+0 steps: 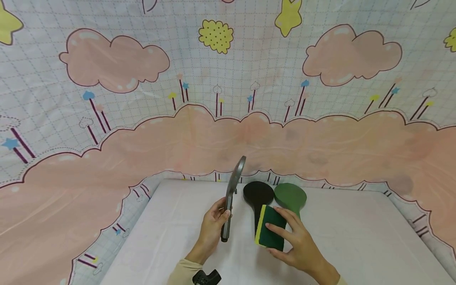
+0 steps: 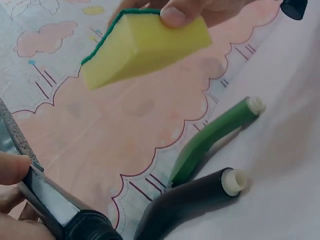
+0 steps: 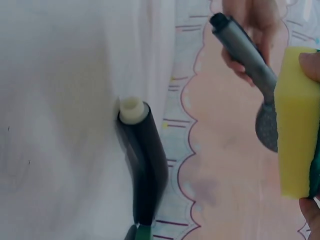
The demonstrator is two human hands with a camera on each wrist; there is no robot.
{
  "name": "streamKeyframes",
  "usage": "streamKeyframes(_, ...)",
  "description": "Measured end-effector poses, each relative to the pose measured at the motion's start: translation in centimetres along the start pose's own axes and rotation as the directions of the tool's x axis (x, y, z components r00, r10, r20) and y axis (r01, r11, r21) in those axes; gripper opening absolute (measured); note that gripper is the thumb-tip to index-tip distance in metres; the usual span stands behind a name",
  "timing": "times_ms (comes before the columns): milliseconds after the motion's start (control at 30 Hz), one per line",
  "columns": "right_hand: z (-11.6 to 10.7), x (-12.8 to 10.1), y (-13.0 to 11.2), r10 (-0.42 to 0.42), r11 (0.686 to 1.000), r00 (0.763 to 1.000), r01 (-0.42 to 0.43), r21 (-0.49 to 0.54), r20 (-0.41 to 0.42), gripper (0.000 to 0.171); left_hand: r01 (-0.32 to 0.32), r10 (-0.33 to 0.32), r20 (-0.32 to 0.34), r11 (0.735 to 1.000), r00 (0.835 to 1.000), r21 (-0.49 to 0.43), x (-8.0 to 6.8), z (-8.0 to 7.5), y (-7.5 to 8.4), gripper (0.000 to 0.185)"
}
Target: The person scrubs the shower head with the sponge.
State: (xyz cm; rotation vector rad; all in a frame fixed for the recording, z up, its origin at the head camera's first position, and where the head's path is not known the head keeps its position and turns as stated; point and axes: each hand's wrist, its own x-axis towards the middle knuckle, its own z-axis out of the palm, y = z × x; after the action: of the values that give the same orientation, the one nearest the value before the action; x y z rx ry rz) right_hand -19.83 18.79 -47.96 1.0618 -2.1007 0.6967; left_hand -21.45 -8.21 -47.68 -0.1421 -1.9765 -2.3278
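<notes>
My left hand (image 1: pixel 211 227) grips a grey shower head (image 1: pixel 234 180) by its handle, held upright with its round head at the top and seen edge-on. To its right, my right hand (image 1: pixel 297 242) holds a sponge (image 1: pixel 273 228), yellow with a dark green scouring side, between thumb and fingers. A gap separates sponge and grey shower head. In the left wrist view the sponge's yellow block (image 2: pixel 145 47) faces the camera. Behind the sponge lie a black shower head (image 1: pixel 258 193) and a green shower head (image 1: pixel 290 194), side by side; the sponge and right hand partly cover their handles.
The shower heads lie on a white-covered table (image 1: pixel 160 229). Behind and beside it hangs a printed cloth (image 1: pixel 213 138) with clouds and stars. A dark device (image 1: pixel 206 277) sits on the left wrist.
</notes>
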Motion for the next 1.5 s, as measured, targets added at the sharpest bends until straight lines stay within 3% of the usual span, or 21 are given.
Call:
streamKeyframes(267, -1.3, -1.0, 1.8, 0.081, 0.997, 0.997, -0.081, -0.012, -0.011, 0.058, -0.004, 0.018, -0.126, 0.993, 0.992, 0.114, 0.2, -0.7, -0.5, 0.046)
streamKeyframes(433, -2.3, -1.8, 3.0, 0.155, 0.988, 0.988, -0.155, -0.021, -0.015, 0.056, 0.012, 0.019, -0.213, 0.989, 0.977, 0.145, 0.5, -1.2, -0.9, 0.045)
streamKeyframes(767, -3.6, -3.0, 4.8, 0.258, 0.964, 0.965, -0.26, -0.063, -0.037, 0.067, 0.088, -0.008, -0.37, 0.976, 0.929, 0.2, 1.5, -1.8, -1.8, 0.044)
streamKeyframes(1000, -3.9, -4.0, 5.4, 0.289, 0.953, 0.956, -0.292, -0.085, -0.048, 0.067, 0.129, 0.013, -0.467, 0.954, 0.884, 0.271, 2.4, -2.6, -3.3, 0.044)
streamKeyframes(1133, -4.0, -4.5, 5.6, 0.299, 0.949, 0.953, -0.303, -0.083, -0.054, 0.066, 0.157, 0.01, -0.492, 0.942, 0.871, 0.297, 2.7, -2.8, -4.1, 0.044)
streamKeyframes(1367, -4.0, -4.8, 5.8, 0.315, 0.943, 0.945, -0.322, -0.089, -0.086, 0.067, 0.169, 0.01, -0.507, 0.937, 0.862, 0.307, 3.6, -2.8, -5.0, 0.043)
streamKeyframes(1500, -4.0, -5.0, 5.8, 0.33, 0.937, 0.938, -0.339, -0.085, -0.106, 0.067, 0.171, 0.039, -0.513, 0.918, 0.858, 0.358, 4.2, -2.7, -5.5, 0.042)
